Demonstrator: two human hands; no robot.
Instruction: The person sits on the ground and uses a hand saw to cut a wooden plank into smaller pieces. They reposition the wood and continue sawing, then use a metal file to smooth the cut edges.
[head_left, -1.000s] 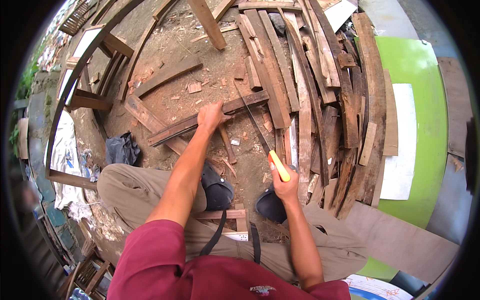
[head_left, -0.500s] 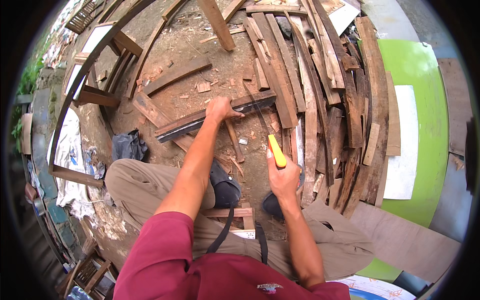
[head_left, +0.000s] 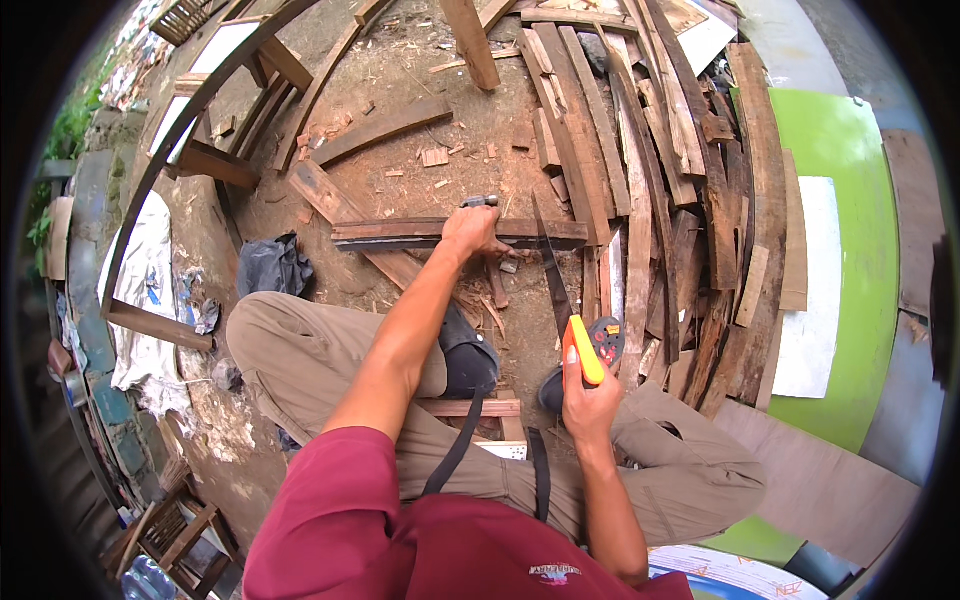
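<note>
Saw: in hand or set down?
In hand: the right hand is closed around the yellow handle of the saw.

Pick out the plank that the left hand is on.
The dark plank crossed by the saw near its right end. Only it has the left hand on it; neither the paler plank slanting under it nor the piled planks do.

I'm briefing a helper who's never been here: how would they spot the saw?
Find the big wood pile on the right, then the right hand just left of its near end. That hand grips the saw, whose bright yellow-and-orange handle sets it apart from the brown wood nearby.
</note>
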